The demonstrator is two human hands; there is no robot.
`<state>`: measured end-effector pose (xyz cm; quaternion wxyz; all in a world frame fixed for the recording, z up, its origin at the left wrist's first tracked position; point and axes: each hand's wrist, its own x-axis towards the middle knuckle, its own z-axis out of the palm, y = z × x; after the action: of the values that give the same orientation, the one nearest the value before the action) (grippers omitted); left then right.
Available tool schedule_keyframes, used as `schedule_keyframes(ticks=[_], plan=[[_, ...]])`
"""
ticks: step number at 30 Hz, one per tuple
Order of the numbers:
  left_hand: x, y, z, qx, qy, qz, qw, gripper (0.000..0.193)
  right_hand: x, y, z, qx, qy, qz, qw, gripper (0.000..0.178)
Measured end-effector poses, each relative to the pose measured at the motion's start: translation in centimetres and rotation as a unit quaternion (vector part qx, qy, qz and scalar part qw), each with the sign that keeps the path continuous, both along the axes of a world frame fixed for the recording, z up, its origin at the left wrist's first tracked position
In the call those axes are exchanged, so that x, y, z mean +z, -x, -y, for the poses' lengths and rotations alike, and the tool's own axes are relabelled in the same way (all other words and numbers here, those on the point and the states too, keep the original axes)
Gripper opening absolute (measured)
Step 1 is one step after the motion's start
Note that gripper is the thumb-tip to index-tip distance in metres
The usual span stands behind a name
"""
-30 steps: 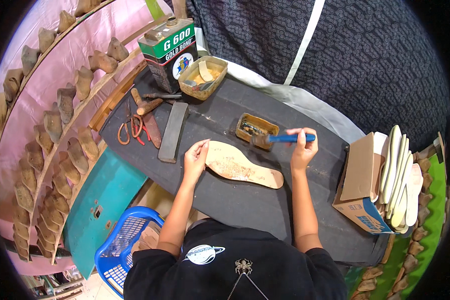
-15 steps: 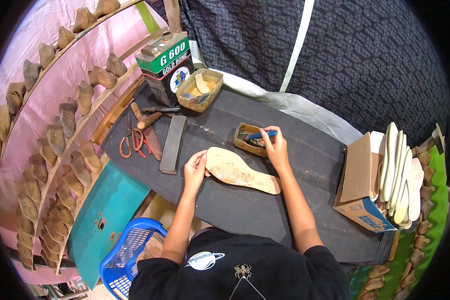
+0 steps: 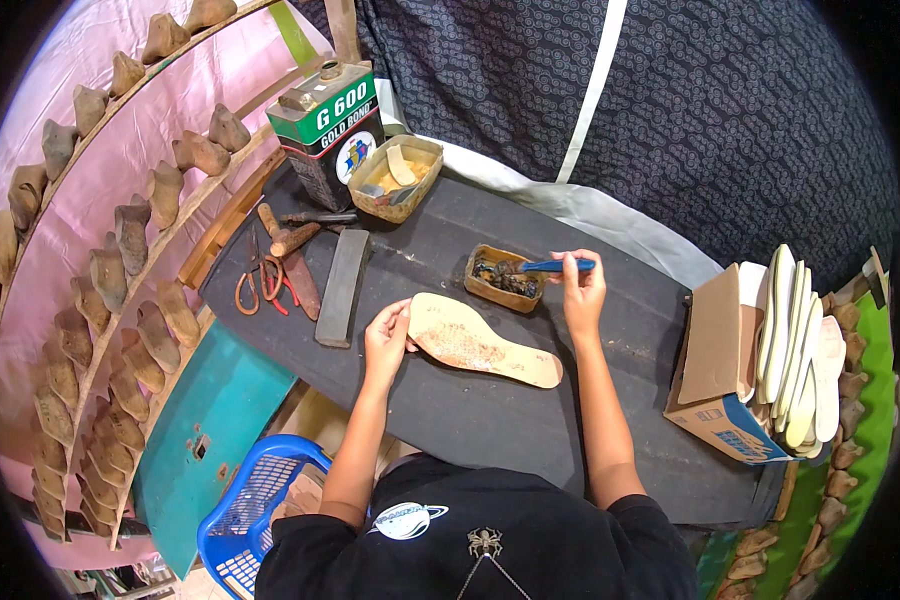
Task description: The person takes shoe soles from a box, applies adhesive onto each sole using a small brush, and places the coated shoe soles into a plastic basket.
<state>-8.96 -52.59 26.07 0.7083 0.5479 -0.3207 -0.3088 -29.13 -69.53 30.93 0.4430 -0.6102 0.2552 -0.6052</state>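
Observation:
My left hand (image 3: 388, 338) pinches the wide end of a pale tan insole (image 3: 482, 342), whose middle is mottled with brown. The insole lies over the dark tabletop with its narrow end to the right. In my right hand (image 3: 580, 280) is a blue-handled brush (image 3: 558, 266), fingers closed round the handle. The brush's tip points left, over the right rim of a small tan tub (image 3: 503, 295) caked with dark, sticky-looking stuff. The bristles blend into the dark contents and are hard to make out.
Left of the insole lie a grey block (image 3: 344, 290), scissors (image 3: 269, 275) and a hammer (image 3: 288, 238). A metal can (image 3: 322, 135) and a second tub (image 3: 417, 187) stand behind. At right, a cardboard box (image 3: 715, 390) holds several soles (image 3: 792, 340). Wooden shoe lasts (image 3: 110, 278) line racks at left.
My right hand has moved to the right and drawn the brush up toward the tub's right rim. My left hand and the insole have stayed nearly in place.

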Motion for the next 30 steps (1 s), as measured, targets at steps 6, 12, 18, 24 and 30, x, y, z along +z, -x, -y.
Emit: schedule_keyframes(ticks=[6,12,18,24,30], plan=[[0.0,-0.1,-0.1,0.001,-0.008,0.001,1.0,0.027,1.0,0.1,-0.6,0.005,-0.043,0.09,0.995,0.017],[0.0,-0.1,-0.1,0.002,-0.008,0.0,1.0,0.027,1.1,-0.6,-2.6,0.065,-0.07,0.094,0.991,0.015],[0.2,0.0,-0.2,-0.002,-0.007,0.003,1.0,0.026,1.5,-2.1,-5.8,0.144,-0.033,0.026,0.989,0.014],[-0.1,-0.1,-0.1,-0.006,-0.011,0.004,1.0,0.027,1.3,-2.9,-6.8,0.176,0.023,-0.029,0.984,0.011],[-0.3,-0.2,-0.1,-0.002,-0.016,0.0,1.0,0.028,1.5,-1.6,-5.7,0.121,0.125,-0.076,0.982,0.01]])
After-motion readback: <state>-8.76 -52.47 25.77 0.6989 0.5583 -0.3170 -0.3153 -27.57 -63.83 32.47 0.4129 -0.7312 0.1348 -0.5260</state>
